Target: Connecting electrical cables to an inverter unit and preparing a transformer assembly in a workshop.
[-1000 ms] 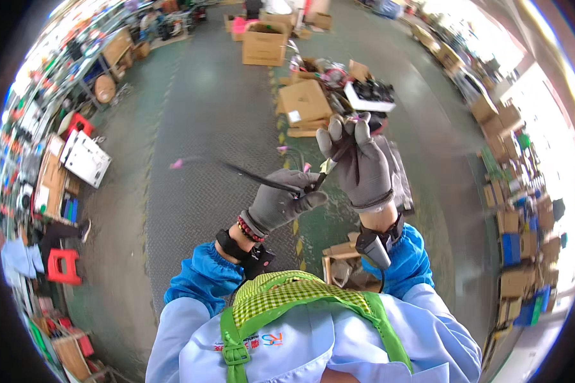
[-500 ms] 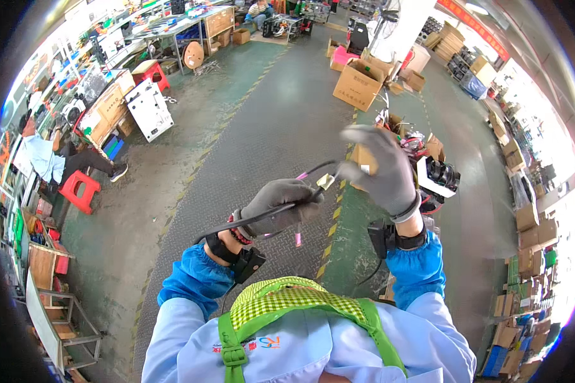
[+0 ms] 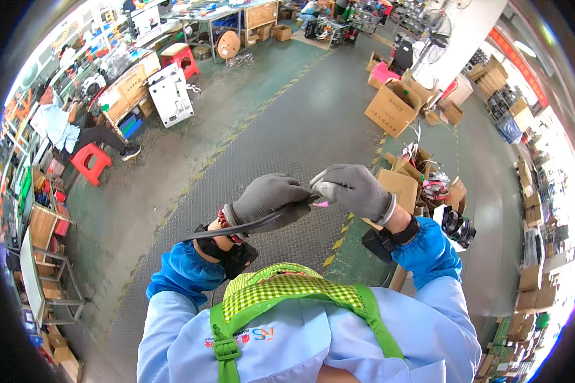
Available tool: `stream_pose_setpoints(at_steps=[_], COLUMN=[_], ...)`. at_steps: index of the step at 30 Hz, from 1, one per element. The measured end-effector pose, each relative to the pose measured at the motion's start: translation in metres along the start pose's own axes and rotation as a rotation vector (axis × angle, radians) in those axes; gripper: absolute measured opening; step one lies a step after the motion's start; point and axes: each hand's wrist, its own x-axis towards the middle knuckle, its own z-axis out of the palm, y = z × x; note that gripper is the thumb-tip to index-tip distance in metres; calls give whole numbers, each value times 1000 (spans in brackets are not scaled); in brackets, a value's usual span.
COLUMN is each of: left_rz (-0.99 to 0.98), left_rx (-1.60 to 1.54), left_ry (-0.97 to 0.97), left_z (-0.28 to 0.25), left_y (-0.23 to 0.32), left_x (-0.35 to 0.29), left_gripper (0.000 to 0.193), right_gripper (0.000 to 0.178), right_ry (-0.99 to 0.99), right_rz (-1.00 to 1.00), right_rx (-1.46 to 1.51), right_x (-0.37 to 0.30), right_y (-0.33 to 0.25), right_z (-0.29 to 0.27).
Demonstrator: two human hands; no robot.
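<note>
My left hand [image 3: 269, 196], in a grey work glove, is closed round a black cable [image 3: 252, 226] that trails back over my left wrist. Close by, my right hand [image 3: 356, 190], also gloved in grey, is closed in a pinch at the cable's end, its fingertips meeting those of the left. Just below the meeting fingers a small pink piece [image 3: 322, 204] sticks out. Whatever lies between the right fingertips is mostly covered by the gloves.
Open cardboard boxes [image 3: 394, 108] stand ahead on the right, with cable bundles [image 3: 436, 185] and a black coiled part [image 3: 459, 228] nearer. On the left a person [image 3: 61, 127] sits by a red stool [image 3: 91, 163] and a white panel [image 3: 170, 96].
My right hand has moved down and left, from apart to pinching at the left fingertips. The pale connector seen before is now covered. The surroundings have shifted rightward in view.
</note>
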Motion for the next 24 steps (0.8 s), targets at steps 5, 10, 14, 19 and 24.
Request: stream_pose_setpoints(at_steps=[5, 10, 14, 19, 24], left_rz=[-90, -75, -238, -355, -336], left_rx=[-173, -198, -351, -754, -977], left_ry=[44, 55, -46, -121, -201], left_z=[-5, -12, -29, -62, -85], left_y=[-30, -53, -56, -57, -52], left_x=[15, 15, 15, 5, -17], left_gripper=[21, 18, 20, 28, 27], right_gripper=[17, 18, 19, 29, 38], right_ry=[186, 240, 367, 495, 369], right_rz=[-175, 140, 130, -136, -210], right_rx=[-33, 517, 514, 692, 838], right_x=[40, 61, 63, 74, 86], right_y=[40, 51, 38, 17, -6], right_z=[6, 23, 37, 54, 77])
